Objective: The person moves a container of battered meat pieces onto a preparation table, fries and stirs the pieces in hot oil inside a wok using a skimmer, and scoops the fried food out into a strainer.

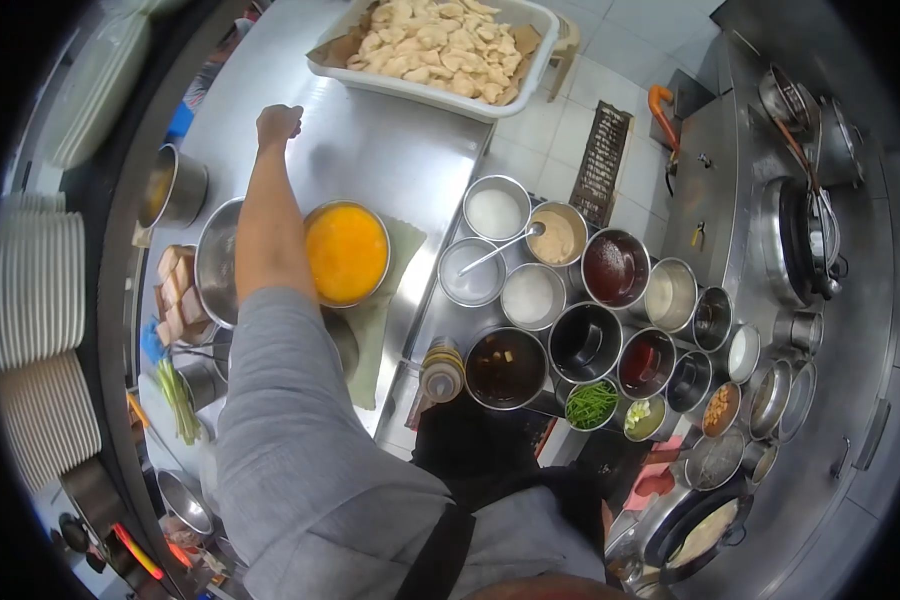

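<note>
My left hand (pixel 279 123) is stretched out over the steel table, its fingers curled closed; what they hold, if anything, is hidden. Below it, beside my bare forearm, stands a metal bowl of orange-yellow liquid (pixel 347 253). On the forearm's other side, a wide metal bowl (pixel 218 262) is partly covered by the arm. A white tub (pixel 490 108) of pale, cut pieces on brown paper sits beyond my hand. A green cloth (pixel 398 262) lies beside the bowl of liquid. My right hand does not show.
Several metal containers of powders and sauces, including a dark brown liquid (pixel 507 368), crowd the right side. A spoon (pixel 500 250) rests across two of them. Stacked plates (pixel 38 290) line the left edge. Pans (pixel 792 240) sit at the far right, beyond a floor grate (pixel 602 165).
</note>
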Available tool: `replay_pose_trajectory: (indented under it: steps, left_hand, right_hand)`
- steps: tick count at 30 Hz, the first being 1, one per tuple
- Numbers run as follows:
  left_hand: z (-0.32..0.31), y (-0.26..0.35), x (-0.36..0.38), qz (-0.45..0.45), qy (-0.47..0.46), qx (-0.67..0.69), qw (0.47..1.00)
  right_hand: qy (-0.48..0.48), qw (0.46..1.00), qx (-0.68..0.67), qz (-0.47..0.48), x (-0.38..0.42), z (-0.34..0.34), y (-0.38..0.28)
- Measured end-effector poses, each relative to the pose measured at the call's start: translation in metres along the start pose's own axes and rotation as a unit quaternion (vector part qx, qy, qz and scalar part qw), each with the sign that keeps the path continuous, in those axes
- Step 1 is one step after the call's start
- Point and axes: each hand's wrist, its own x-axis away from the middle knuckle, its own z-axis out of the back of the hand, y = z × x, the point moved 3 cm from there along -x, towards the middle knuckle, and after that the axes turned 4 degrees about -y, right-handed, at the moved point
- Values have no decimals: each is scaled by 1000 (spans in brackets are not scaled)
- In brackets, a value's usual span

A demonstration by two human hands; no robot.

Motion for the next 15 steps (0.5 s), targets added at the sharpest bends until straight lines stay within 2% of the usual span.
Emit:
replay_pose_trajectory:
  steps: [1,2,3,6,8,10,12,15]
  left_hand:
    - [7,-3,1,-1,8,2,1000]
    - [11,-9,7,-14,-1,101,995]
    - [16,-16,15,-24,-13,199,980]
    - [14,1,48,-58,-22,170,984]
    - [-4,10,53,-93,-51,64,992]
    - [-23,14,50,-73,-98,145,982]
    - [-39,14,36,-66,-124,211,967]
    - [-54,6,19,-63,-122,124,983]
  right_hand:
    - [0,1000,-7,-12,2,0,-2]
    - [0,1000,-14,-24,3,1,-5]
    - [-5,1000,-13,8,3,1,0]
    - [-15,996,-19,85,-12,-4,28]
    - [-15,991,-41,126,-18,-3,44]
    - [-30,997,-52,52,-28,-3,62]
    - [-7,996,-83,27,-34,-7,79]
    - [-36,998,-45,1,-32,-13,76]
